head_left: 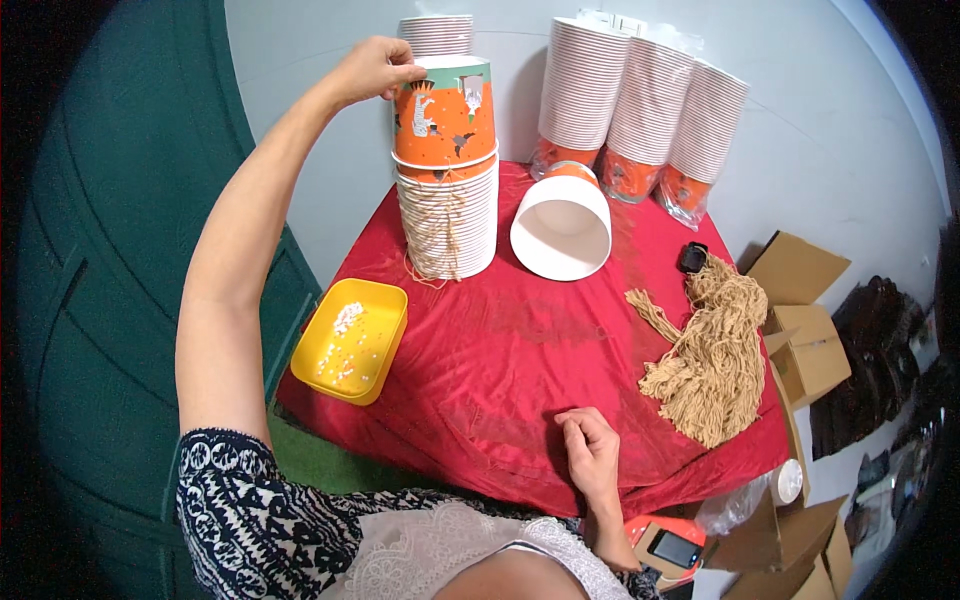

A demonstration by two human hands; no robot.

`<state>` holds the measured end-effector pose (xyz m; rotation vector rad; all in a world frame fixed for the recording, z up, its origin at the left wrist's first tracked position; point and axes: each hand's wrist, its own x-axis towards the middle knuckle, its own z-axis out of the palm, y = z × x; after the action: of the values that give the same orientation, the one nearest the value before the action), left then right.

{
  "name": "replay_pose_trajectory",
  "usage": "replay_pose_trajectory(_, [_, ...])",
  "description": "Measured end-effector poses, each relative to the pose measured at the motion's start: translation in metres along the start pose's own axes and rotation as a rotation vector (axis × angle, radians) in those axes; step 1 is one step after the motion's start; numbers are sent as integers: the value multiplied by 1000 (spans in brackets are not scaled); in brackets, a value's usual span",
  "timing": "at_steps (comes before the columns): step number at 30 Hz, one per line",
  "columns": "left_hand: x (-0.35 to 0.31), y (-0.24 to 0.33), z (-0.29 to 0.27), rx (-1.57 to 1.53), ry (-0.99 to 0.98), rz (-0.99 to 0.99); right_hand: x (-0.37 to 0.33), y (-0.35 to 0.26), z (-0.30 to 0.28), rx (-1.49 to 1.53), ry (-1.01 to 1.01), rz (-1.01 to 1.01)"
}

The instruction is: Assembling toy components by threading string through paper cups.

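Observation:
My left hand [382,70] reaches far out, its fingers closed on the upper edge of an orange paper bucket [447,120] with a green band and animal pictures. That bucket is upside down, on top of a tall stack of nested paper buckets [450,225]; strands of twine [452,215] hang down the stack's side. Close to the table's near edge, my right hand [588,447] rests loosely curled on the red cloth, with nothing visible in it. Right of the stack, a single paper bucket [562,240] lies on its side, its white inside facing me.
A yellow tray [398,345] with small white pieces stands at the table's left. Tan twine [715,350] lies bundled on the right, a black object [692,257] beside it. Wrapped bucket stacks [580,85] line the back wall. Cardboard boxes [805,350] stand right of the table.

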<state>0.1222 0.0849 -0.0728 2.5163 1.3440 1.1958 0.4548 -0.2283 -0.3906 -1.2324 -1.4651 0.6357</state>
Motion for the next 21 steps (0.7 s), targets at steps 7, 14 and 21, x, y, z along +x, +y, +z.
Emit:
replay_pose_trajectory(7, [0,-1,2,26,-32,1,0,1,-2,3,-4,2])
replay_pose_trajectory(14, [-2,-4,6,46,-23,46,0,0,-2,-13,-5,8])
replay_pose_trajectory(21, [-3,-7,7,64,-29,36,0,1,-2,2,-5,14])
